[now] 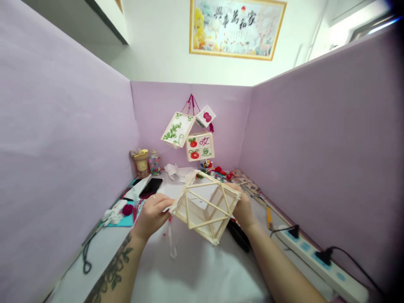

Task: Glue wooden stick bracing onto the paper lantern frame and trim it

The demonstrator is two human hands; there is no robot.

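By the left grip (153,214), a stick frame (208,203) is being pinched at its left corner, the fingers being bent in against the wood. By the right grip (243,208), the right side of the same frame is being held in a closed grasp, the fingertips being hidden behind it. Between the two, the frame is being held tilted above the worktop (202,280).

On three sides, the worktop is being enclosed by purple panels (63,126). Higher up, a gold-edged picture (236,44) is being displayed on the white wall (158,50). Before the back panel, three decorated boxes (178,128) are being hung from red cords (192,103). At the right, black plugs (323,255) are being held by a white power strip (312,252). At the left, a dark phone (151,187) is being carried by the worktop, near a jar of coloured beads (155,164). Closer in, a dark red yarn ball (128,210) is being supported by a teal sheet (124,221).
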